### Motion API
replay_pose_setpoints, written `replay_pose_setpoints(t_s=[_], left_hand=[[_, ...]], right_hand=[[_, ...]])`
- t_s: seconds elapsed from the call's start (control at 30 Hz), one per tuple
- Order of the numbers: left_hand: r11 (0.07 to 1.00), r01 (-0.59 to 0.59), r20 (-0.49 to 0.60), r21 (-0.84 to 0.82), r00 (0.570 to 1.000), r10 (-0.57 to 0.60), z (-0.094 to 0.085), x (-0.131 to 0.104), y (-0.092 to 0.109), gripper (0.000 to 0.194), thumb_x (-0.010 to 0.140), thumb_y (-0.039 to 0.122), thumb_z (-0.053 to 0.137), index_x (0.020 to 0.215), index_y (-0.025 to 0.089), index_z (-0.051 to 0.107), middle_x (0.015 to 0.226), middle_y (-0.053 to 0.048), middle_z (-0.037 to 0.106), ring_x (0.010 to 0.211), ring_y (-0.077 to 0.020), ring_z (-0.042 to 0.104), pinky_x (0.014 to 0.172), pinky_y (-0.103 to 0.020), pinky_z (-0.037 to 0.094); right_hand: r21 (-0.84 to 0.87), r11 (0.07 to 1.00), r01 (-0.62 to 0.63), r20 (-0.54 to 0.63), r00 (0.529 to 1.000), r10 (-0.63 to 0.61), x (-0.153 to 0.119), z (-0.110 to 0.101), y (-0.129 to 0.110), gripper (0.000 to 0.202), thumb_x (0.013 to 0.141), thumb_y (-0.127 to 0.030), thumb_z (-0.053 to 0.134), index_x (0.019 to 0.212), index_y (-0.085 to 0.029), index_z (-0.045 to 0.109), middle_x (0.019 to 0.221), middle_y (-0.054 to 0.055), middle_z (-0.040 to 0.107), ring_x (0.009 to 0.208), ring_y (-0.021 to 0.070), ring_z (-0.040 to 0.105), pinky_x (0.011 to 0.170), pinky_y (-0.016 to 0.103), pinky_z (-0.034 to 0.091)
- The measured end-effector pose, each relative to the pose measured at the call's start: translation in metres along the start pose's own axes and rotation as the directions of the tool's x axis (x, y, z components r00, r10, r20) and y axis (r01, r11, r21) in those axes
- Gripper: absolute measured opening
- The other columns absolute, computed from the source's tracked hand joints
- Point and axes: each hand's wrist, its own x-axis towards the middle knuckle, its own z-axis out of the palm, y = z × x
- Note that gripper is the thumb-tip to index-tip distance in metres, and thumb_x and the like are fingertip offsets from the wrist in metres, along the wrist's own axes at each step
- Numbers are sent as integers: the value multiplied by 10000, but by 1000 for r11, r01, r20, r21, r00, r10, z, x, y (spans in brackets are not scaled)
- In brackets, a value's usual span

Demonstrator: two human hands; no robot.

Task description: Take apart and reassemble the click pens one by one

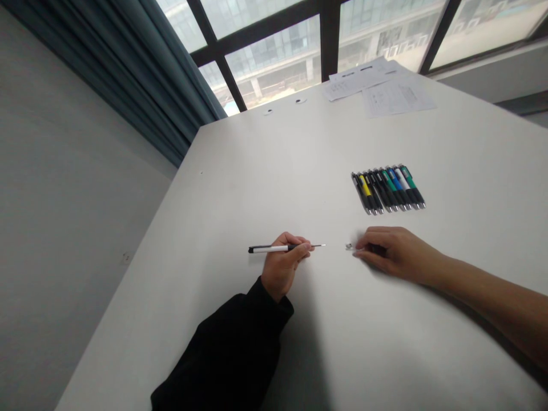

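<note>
My left hand (282, 262) is closed around a white-and-black ballpoint pen (269, 249), held nearly level above the table. Its thin refill (319, 245) sticks out bare at the front, pointing right. Across a short gap is my right hand (387, 251), thumb and fingers drawn together in a pinch. A small silvery pen part (349, 246) shows at those fingertips; it looks like a pen tip, but its outline is blurred.
Beyond my right hand lies a row of several pens (387, 189) with black, yellow, green, blue and white barrels. Printed papers (381, 85) rest at the table's far edge by the window. A blue-grey curtain (141, 63) hangs at left. The table (240, 188) is white.
</note>
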Motion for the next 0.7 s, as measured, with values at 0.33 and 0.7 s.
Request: replay_pose_setpoints(t_s=[0.33,0.7], left_hand=[[1000,-11,30,2,999,11,-1,2,0,322,586,205,888,661,150,579,729,4,689,661,-98,661,627,-191,453],[1000,3,28,11,1000,-3,-2,1,-1,316,590,205,884,664,153,582,730,3,689,663,-101,662,630,-197,459]], right_hand=[[-1,1000,-14,15,1000,14,0,-3,5,171,919,-302,576,900,-191,705,755,39,676,637,165,595,628,281,433],[-27,1000,-9,-16,1000,8,2,0,6,199,932,-316,565,883,-196,716,757,46,692,650,171,612,628,279,436]])
